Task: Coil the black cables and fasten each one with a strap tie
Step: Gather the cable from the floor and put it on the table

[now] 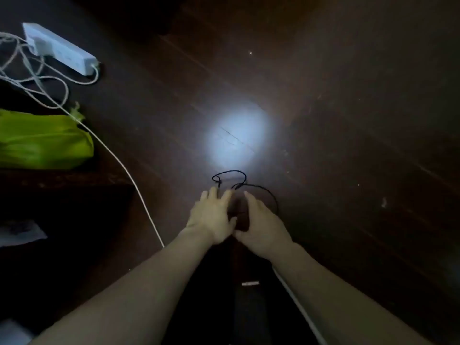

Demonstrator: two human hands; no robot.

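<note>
Head view: looks down on a dim wooden floor (348,120), with a pale round patch of light (239,135) at mid-frame.
Black cable (231,171): lies uncoiled on the floor in loose loops, just below the patch of light and just ahead of both hands; one loop swings out past the far side of the right hand and curves back into the dark gap between the hands.
Left hand (211,217): reaches forward palm down, fingers (213,192) straight and slightly spread, tips close to the nearest loop; holds nothing visible.
Right hand (261,227): reaches forward just beside the left, thumbs close together; one finger (249,197) stretches toward the cable, the rest hidden under the back of the hand; cannot tell whether any strand is held.
Power strip (59,49): white, sits at upper left, well apart from the cable, amid tangled pale cords.
White cord (124,168): runs diagonally from that tangle down to the left forearm.
Green bag (42,140): lies at the left edge, below the power strip, beside the white cord.
</note>
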